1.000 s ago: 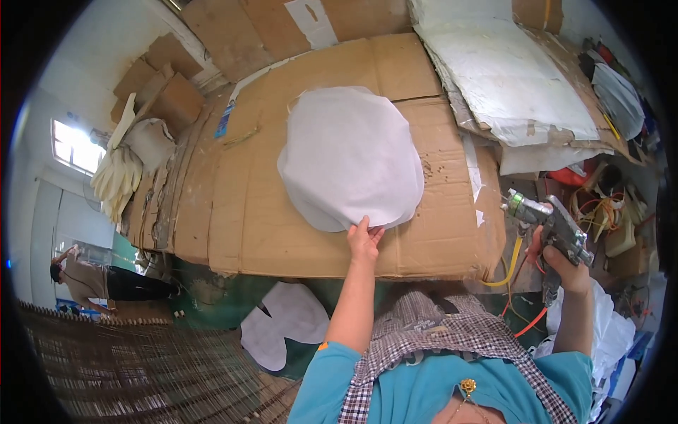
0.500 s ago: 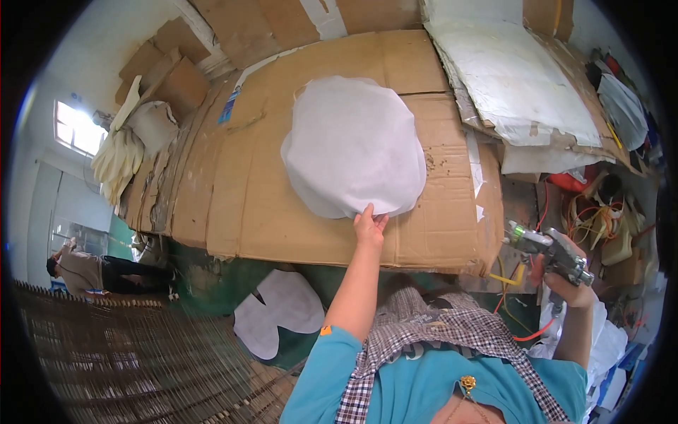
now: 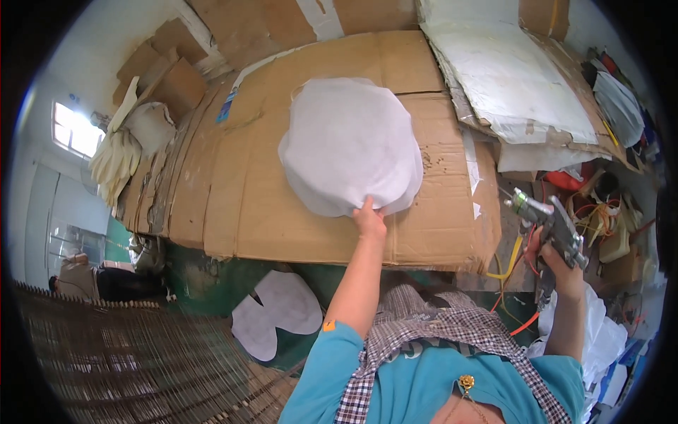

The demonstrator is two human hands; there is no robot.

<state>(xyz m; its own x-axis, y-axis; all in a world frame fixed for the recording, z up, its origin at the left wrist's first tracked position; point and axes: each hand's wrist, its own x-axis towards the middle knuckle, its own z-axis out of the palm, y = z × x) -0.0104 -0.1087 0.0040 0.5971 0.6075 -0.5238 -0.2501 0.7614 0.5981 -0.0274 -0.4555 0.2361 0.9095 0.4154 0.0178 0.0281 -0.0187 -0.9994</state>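
Note:
A stack of pale grey-white rounded sheets [image 3: 353, 141] lies on the cardboard-covered table [image 3: 233, 205]. My left hand [image 3: 369, 218] pinches the near edge of the sheets, thumb on top and fingers partly hidden beneath the rim. At the right, beyond the table's corner, my right hand [image 3: 554, 256] is wrapped round the handle of a metal spray gun [image 3: 551, 219]. The gun's nozzle points left toward the table, and a red-orange hose [image 3: 525, 326] hangs below it.
One notched grey-white piece [image 3: 277, 314] lies below the table's near edge. A slatted rack [image 3: 127, 353] fills the lower left, with another person [image 3: 106, 280] beyond. White-covered cardboard [image 3: 522, 85] stands at the far right, above tangled hoses [image 3: 600, 219]. Gloves [image 3: 116, 162] hang at left.
My right hand has brought the spray gun slightly down and left, tilting it. My left thumb has pressed further onto the sheets' edge, which now puckers. The person behind has bent lower.

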